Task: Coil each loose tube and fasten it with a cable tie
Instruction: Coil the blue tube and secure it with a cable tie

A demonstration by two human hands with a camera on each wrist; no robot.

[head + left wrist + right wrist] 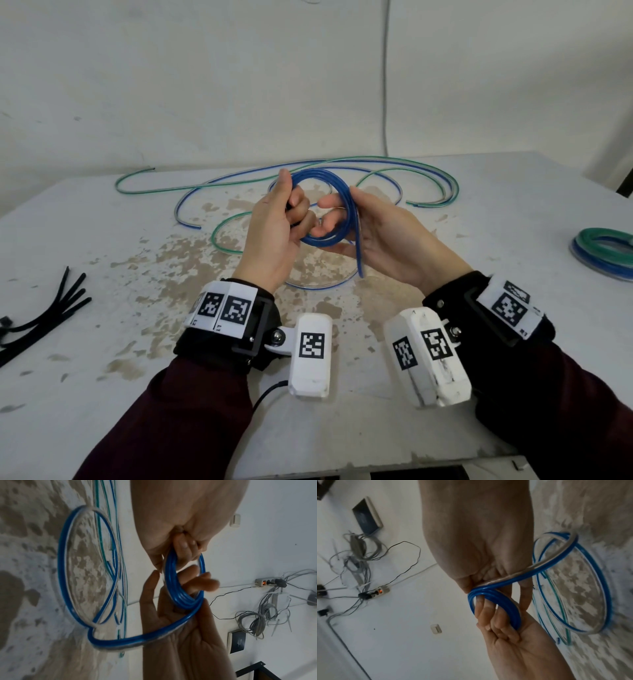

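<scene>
Two hands are raised above the table (479, 205), the left hand (274, 236) curled around one side of a blue tube coil (337, 205) while the right hand (380, 236), palm up, grips the other side with fingers threaded through.

the finished coil (608, 251) and the cable ties (41, 318) run off the frame edges; the left hand (274, 236) hides part of the blue tube (337, 212).
</scene>
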